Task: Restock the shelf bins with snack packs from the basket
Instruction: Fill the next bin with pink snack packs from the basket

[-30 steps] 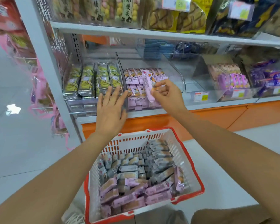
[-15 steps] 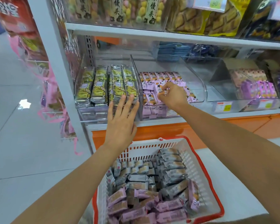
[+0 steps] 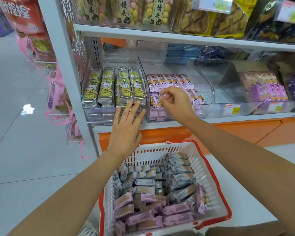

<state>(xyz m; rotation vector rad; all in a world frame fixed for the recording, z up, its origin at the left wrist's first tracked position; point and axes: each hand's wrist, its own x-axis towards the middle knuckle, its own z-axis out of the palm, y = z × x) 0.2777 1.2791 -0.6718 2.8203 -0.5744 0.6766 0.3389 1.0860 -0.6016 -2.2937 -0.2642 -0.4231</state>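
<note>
Nothing is being held in either grip: right hand (image 3: 174,102) loosely curled, left hand (image 3: 126,128) spread flat. The snack packs (image 3: 176,208), likely light and slick, are best being pinched mid-body.

The shelf bins (image 3: 206,90) are clear hard plastic, smooth and glossy; the white shelf board (image 3: 177,39) over them has a smooth painted-metal look, and the orange base panel (image 3: 237,129) below is smooth too. The basket (image 3: 215,193) is white moulded plastic lattice with a shiny red plastic rim, and the snack packs (image 3: 175,208) in it are wrapped in thin pink and grey film with a soft sheen, crimped at the ends. The yellow-green packs (image 3: 107,87) wear a brighter, silvery foil-like wrap, and the pale floor tiles (image 3: 12,125) are polished enough to mirror a light.
</note>
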